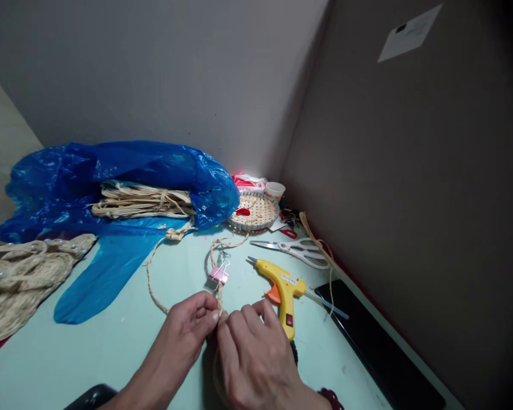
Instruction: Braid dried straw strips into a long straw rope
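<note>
My left hand (192, 322) pinches a pale braided fibre cord (220, 293) between thumb and forefinger. Close against it, my right hand (254, 347) has its fingers curled round the lower part of the same cord; its fingertips are hidden. A pink binder clip (219, 274) grips the braid just beyond my hands. From the clip the braid runs on in a curve toward the woven tray, and another length of cord (151, 285) loops out to the left. Right of my right hand lies a yellow glue gun (286, 287) with an orange trigger and a glue stick in its back.
Scissors (299, 247) lie behind the glue gun, a black phone-like slab (380, 347) to the right. At the back are a round woven tray (260, 210), a cup (275, 189) and a blue plastic bag (154, 162) holding dried fibre strips (141, 202). Woven fibre work (34, 279) lies left.
</note>
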Demonstrator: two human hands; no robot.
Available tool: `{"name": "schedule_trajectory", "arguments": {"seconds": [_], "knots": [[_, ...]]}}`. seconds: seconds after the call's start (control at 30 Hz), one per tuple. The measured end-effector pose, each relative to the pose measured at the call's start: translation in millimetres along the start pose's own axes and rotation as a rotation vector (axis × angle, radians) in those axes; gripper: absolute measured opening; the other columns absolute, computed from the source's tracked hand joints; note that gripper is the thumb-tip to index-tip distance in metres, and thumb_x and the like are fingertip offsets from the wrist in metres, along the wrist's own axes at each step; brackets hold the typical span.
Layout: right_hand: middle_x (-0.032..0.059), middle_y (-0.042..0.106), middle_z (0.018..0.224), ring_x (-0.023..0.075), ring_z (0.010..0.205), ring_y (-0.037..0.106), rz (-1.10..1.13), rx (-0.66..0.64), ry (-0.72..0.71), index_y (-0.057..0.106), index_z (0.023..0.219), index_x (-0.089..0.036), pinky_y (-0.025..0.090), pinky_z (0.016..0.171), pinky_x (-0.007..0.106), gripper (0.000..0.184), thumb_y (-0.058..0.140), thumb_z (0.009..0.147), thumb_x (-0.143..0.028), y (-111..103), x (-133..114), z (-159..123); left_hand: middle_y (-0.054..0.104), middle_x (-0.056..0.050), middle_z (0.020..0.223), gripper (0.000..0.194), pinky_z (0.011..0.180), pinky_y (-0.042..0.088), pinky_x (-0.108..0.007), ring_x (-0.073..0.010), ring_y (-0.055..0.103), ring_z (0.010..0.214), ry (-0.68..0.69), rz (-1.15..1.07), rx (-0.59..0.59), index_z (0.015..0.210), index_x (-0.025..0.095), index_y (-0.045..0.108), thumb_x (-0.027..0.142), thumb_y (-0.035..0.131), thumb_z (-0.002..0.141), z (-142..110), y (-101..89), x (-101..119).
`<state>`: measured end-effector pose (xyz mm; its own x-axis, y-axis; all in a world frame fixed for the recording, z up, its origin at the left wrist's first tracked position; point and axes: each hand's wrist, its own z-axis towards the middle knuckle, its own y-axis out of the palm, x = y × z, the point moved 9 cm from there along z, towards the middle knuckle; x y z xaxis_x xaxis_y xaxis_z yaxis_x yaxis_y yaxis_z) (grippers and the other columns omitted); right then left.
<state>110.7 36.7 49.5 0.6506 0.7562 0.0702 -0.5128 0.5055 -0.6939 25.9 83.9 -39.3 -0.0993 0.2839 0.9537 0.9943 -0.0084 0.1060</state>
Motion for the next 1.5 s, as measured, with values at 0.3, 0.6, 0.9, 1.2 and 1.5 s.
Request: {"name": "schedule_trajectory", "arguments": {"seconds": [0.3, 0.6, 0.9, 1.2, 1.5], "knots": [[0.0050, 0.050, 0.060, 0.0180, 0.056, 0.039, 0.050, 0.015, -0.028, 0.057, 0.073, -0.013, 0.025, 0.058, 0.034, 0.022, 0.039, 0.083, -0.006, -1, -3, -6, 0.042, 0.009, 0.055, 0.029, 0.040, 0.015, -0.017, -0.0052, 0.027, 0.046, -0.032, -0.008, -0.027, 0.068, 0.017, 0.054, 0.041, 0.070, 0.072, 0, -0.4, -5], [0.0019, 0.057, 0.064, 0.0149, 0.057, 0.048, 0.341, -0.164, 0.076, 0.057, 0.077, -0.015, 0.032, 0.061, 0.030, 0.018, 0.045, 0.089, -0.016, -1, 13, -6, 0.053, 0.006, 0.055, 0.018, 0.046, 0.029, -0.017, -0.0084, 0.045, 0.052, -0.026, 0.085, -0.006, 0.068, 0.017, 0.057, 0.031, 0.068, 0.072, -2, -0.4, 9], [-0.0035, 0.047, 0.054, 0.0133, 0.053, 0.038, 0.418, -0.121, -0.399, 0.052, 0.063, -0.019, 0.038, 0.063, 0.031, 0.024, 0.049, 0.086, -0.013, 16, -48, -16, 0.058, 0.004, 0.056, 0.020, 0.051, 0.037, -0.019, -0.0099, 0.050, 0.051, -0.109, -0.002, -0.041, 0.070, 0.017, 0.057, 0.033, 0.069, 0.072, -2, 0.7, -3], [0.0007, 0.067, 0.086, 0.0152, 0.081, 0.062, 0.929, -0.447, 0.700, 0.055, 0.099, -0.021, 0.045, 0.072, 0.026, 0.013, 0.054, 0.092, -0.031, 30, 70, -11, 0.056, 0.006, 0.056, 0.019, 0.052, 0.036, -0.018, -0.0084, 0.048, 0.052, -0.048, 0.003, -0.043, 0.071, 0.017, 0.058, 0.034, 0.067, 0.074, -2, 0.6, 2], [-0.0001, 0.064, 0.087, 0.0151, 0.085, 0.057, 0.836, -0.643, 0.616, 0.060, 0.095, -0.023, 0.041, 0.072, 0.025, 0.016, 0.044, 0.095, -0.024, 39, 54, -18, 0.060, 0.003, 0.057, 0.016, 0.052, 0.039, -0.023, -0.0109, 0.052, 0.049, -0.005, 0.249, -0.019, 0.068, 0.019, 0.056, 0.032, 0.060, 0.077, -2, 0.0, 10]]}}
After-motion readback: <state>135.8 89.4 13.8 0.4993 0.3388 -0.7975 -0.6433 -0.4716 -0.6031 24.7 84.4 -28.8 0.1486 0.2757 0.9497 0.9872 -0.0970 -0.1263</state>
